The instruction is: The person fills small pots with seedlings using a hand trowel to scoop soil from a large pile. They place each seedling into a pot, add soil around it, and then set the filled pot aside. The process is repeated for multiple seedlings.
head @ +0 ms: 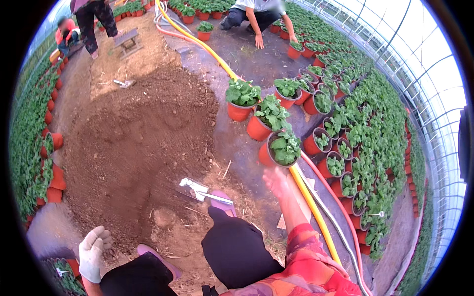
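My right hand (276, 182), bare and blurred, reaches forward with nothing seen in its fingers. It is just below the rim of a red plastic pot (266, 154) holding a leafy green plant (286, 150); whether they touch, I cannot tell. Two more potted plants, a middle one (258, 128) and a farther one (239, 111), line up beyond it. Near the lower left, my left hand (95, 251) wears a pale work glove, its fingers loosely curled around nothing visible. A metal hand trowel (200, 192) lies on the soil by my shoe (224, 203).
Loose brown soil (144, 133) spreads ahead. A yellow hose (314, 211) and a pink hose (342, 207) run along my right. Dense potted plants (377, 137) fill that side. A crouching person (255, 14) touches a pot (295, 52). A small stool (127, 41) stands farther off.
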{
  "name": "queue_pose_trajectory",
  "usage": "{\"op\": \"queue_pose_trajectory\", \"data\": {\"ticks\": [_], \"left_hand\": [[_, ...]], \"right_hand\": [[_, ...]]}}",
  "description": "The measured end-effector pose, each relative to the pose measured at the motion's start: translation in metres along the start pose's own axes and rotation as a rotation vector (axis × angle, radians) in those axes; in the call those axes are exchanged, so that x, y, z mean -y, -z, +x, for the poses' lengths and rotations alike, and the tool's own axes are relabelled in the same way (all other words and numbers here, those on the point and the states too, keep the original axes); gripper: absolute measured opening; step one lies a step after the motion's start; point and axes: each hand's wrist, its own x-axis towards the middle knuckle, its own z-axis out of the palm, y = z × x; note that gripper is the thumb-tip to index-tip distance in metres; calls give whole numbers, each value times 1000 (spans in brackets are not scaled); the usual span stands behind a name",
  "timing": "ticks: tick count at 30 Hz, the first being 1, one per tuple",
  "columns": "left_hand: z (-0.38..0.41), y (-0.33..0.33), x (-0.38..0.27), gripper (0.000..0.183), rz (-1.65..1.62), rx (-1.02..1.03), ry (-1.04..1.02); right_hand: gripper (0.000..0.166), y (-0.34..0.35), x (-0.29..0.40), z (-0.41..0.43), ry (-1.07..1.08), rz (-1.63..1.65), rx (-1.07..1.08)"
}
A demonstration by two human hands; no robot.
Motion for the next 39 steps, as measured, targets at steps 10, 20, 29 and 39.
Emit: {"op": "queue_pose_trajectory", "data": {"ticks": [10, 20, 29, 39], "left_hand": [[-48, -112, -104, 30, 960, 176, -779], [59, -195, 12, 33, 888, 437, -1030], [16, -206, 12, 38, 986, 615, -546], [14, -179, -4, 47, 177, 738, 41]], "right_hand": [[20, -107, -1, -110, 78, -431, 158], [15, -454, 46, -283, 609, -742, 1264], [27, -407, -61, -245, 179, -1144, 1848], [25, -422, -41, -257, 106, -1282, 1688]]}}
